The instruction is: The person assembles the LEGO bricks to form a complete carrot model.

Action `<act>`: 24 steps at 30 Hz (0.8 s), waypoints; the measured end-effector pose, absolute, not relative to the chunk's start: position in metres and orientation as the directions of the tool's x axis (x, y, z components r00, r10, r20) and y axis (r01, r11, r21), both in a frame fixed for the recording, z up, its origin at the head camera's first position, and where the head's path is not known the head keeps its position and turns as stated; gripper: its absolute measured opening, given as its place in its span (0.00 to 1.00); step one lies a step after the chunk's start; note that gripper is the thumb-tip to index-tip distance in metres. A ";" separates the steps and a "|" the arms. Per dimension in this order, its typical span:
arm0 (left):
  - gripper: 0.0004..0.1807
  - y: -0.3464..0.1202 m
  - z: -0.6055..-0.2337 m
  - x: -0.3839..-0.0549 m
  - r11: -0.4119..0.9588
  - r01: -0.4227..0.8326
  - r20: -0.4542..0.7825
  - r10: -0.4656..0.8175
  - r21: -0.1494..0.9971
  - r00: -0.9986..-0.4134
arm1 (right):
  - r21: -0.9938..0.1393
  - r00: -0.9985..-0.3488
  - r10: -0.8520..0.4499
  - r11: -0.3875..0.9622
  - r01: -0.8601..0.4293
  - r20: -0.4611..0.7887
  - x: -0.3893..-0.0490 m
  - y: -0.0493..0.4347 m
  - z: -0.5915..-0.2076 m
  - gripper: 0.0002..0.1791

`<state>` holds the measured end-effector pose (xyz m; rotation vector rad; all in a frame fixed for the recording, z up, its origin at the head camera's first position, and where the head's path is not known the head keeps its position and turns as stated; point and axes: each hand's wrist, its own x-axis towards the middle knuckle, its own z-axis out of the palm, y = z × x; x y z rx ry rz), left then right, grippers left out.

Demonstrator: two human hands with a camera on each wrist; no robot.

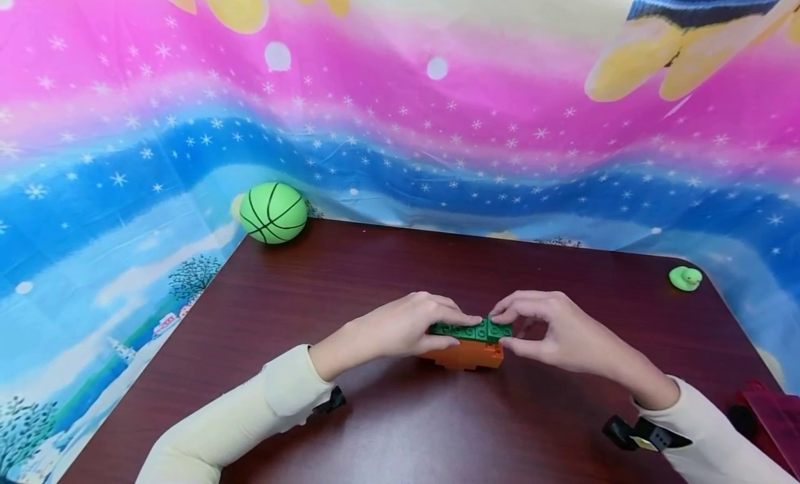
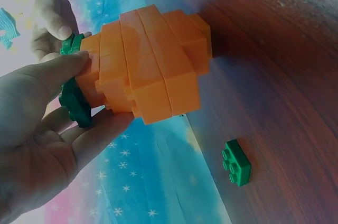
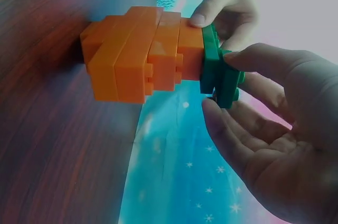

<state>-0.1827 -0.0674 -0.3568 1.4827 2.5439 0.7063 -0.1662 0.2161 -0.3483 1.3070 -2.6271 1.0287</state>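
A stepped build of orange bricks [image 1: 469, 355] stands on the table, narrowing toward its foot. Green bricks [image 1: 459, 330] lie across its top. My left hand [image 1: 400, 326] grips the upper left of the build, thumb on the near side, fingers over the green layer. At the right end, my right hand [image 1: 562, 331] pinches a green brick [image 3: 228, 81] that sits on the layer below, thumb in front and fingers behind. The left wrist view also shows a loose studded green brick [image 2: 238, 165] on the table; in the head view it is hidden.
A green ball [image 1: 273, 213] sits at the table's far left corner. A small green duck [image 1: 685, 278] is at the far right corner. A translucent red container [image 1: 775, 421] stands at the right edge. A printed cloth [image 1: 375, 123] hangs behind the brown table [image 1: 375, 262].
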 end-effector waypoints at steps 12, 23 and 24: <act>0.26 -0.068 -0.359 -0.182 0.415 0.784 0.131 0.842 0.461 -0.523 | -0.700 -0.696 -0.699 0.416 -0.581 0.162 -0.167 0.217 -0.354 0.09; 0.26 -0.068 -0.356 -0.181 0.431 0.770 0.104 0.839 0.471 -0.534 | -0.682 -0.705 -0.690 0.438 -0.585 0.161 -0.167 0.212 -0.352 0.09; 0.27 -0.069 -0.354 -0.183 0.431 0.771 0.090 0.845 0.469 -0.527 | -0.679 -0.706 -0.689 0.442 -0.587 0.162 -0.167 0.212 -0.352 0.09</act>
